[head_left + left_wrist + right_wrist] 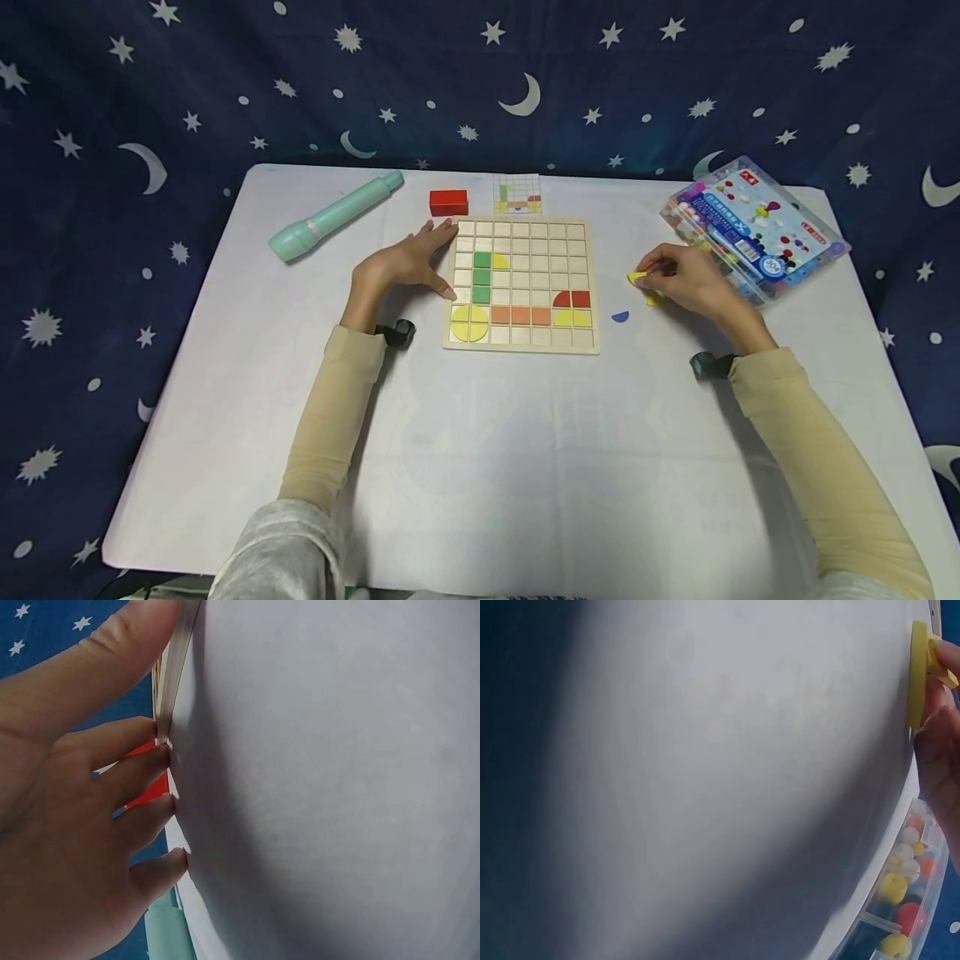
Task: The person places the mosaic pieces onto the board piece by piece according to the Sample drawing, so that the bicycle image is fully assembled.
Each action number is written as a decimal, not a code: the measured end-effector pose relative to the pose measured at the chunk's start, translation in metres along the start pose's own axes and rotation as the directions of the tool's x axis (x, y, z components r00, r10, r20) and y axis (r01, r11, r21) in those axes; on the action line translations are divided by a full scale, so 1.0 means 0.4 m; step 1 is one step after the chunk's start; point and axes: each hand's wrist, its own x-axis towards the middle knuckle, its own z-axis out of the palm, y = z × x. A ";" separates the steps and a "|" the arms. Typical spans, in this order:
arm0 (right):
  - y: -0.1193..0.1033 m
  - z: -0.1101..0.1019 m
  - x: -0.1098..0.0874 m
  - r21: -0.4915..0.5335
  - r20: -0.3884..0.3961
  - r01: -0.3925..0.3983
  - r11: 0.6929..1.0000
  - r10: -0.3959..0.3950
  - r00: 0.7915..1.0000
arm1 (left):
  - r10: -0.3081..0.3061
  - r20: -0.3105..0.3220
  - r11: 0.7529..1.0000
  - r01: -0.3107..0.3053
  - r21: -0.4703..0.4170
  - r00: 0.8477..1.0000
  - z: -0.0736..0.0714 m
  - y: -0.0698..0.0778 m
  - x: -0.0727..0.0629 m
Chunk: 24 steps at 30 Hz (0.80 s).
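Observation:
A wooden grid board [540, 262] lies mid-table, carrying green squares [482, 277], orange squares [521, 315], red pieces [580, 298] and yellow quarter-circles [469, 323]. My left hand [405, 260] rests at the board's left edge with fingers spread, thumb and fingertips touching it. To the right of the board, my right hand [686, 279] pinches a small yellow piece [636, 277] between thumb and fingers. Another yellow piece [654, 298] is on the table just under that hand. Nearby lies a blue half-circle [620, 317]. In the right wrist view, a yellow piece [916, 679] shows at the fingertips.
Behind the board are a red block [448, 202] and a small pattern card [517, 193]. A mint-green tube-shaped object [337, 215] lies at the back left. At the back right sits a clear plastic case [757, 225] of coloured beads, close to my right hand.

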 end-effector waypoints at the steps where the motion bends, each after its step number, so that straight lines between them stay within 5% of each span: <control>1: -0.001 0.002 -0.001 0.006 -0.003 0.008 1.000 -0.008 1.000 | 0.001 0.000 1.000 -0.001 0.001 1.000 0.000 0.000 0.000; 24: -0.092 0.054 -0.067 0.155 0.090 0.031 0.987 -0.046 0.995 | -0.012 0.008 1.000 0.012 -0.007 1.000 -0.003 0.003 0.001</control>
